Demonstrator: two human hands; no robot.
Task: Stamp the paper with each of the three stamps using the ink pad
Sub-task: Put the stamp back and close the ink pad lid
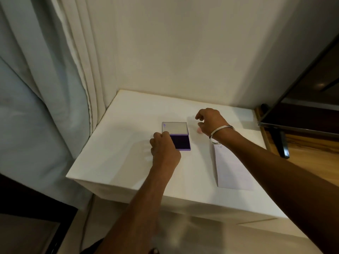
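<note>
1. The ink pad (178, 137) sits mid-table with its lid flipped up at the back, purple pad showing. It looks like a light little plastic case, so I'd guess it slides easily if you press a stamp into it without bracing.
2. The left hand (164, 149) rests on the pad's left side, fingers curled against the case edge. That seems like the right spot to steady it.
3. The right hand (209, 123) hovers just right of the pad, fingers loosely curled. There's a small pinkish thing (199, 130) under the palm, maybe a stamp; can't tell if it's actually gripped.
4. The paper (233, 171) lies flat near the table's front right, partly under the right forearm. It's thin and floppy, likely to shift, so press straight down.
5. Room: the table (119, 143) is open on the left. The wall's behind, and the paper is close to the front edge.
</note>
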